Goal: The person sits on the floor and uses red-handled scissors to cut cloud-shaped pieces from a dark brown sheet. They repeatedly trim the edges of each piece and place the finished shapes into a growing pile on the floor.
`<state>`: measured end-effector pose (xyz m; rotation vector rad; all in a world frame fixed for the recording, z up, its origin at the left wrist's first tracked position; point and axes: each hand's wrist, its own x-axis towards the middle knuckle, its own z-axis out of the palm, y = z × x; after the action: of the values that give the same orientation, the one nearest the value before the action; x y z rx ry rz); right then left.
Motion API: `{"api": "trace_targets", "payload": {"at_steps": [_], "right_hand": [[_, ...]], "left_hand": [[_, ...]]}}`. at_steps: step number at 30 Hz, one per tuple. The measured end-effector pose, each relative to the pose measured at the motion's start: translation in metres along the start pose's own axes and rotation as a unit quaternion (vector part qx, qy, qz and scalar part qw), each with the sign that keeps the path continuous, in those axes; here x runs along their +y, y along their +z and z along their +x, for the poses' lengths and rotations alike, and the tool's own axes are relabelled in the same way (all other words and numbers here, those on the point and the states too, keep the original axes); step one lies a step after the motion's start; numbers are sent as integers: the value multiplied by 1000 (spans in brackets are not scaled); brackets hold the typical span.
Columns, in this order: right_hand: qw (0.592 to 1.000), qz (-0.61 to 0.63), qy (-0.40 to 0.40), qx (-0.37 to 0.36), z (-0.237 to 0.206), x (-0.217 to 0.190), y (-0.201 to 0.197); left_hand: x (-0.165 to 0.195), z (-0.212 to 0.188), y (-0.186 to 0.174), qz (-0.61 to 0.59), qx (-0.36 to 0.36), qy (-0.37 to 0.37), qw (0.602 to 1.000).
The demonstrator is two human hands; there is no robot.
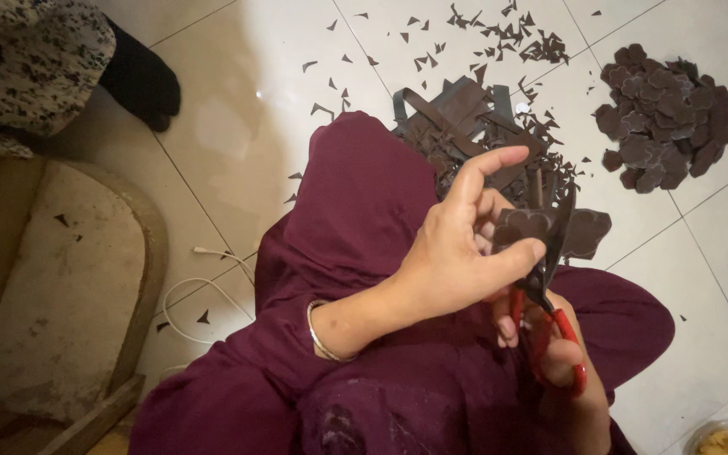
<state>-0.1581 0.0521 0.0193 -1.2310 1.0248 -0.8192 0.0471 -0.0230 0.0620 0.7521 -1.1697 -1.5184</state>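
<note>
— Between the two hands, what is that dark thing?

— A flower-shaped brown piece (549,229), pinched by the left hand (457,253) between thumb and curled fingers, forefinger raised. Its middle is hidden behind the blades.

— And the other hand?

— The right hand (562,358), just below, is closed through the red handles of the scissors (549,295). The blades stand across the piece; how far apart they are is hard to make out. The palm is mostly covered by the left hand, and the wrist runs off the bottom edge.

— Beyond the hands?

— A pile of strips and offcuts (465,118) lies on the white floor tiles (238,126), partly behind a maroon-clothed knee (355,194). Further right sits a heap of cut shapes (663,118). Small scraps (507,34) are scattered above. Left of the hands, a white cable (204,291) trails under the cloth, its ends unseen.
</note>
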Motion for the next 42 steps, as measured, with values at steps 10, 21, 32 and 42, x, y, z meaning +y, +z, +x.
{"api": "trace_targets", "payload": {"at_steps": [10, 21, 32, 42], "right_hand": [[999, -9, 32, 7, -3, -21, 8], [999, 25, 29, 2, -9, 14, -11], [998, 55, -7, 5, -14, 32, -6], [999, 32, 11, 33, -12, 35, -9]], "left_hand": [[5, 0, 1, 29, 1, -18, 999], [3, -2, 3, 18, 6, -6, 1000], [-3, -8, 11, -24, 36, 0, 999], [-5, -8, 9, -57, 25, 4, 998]]}}
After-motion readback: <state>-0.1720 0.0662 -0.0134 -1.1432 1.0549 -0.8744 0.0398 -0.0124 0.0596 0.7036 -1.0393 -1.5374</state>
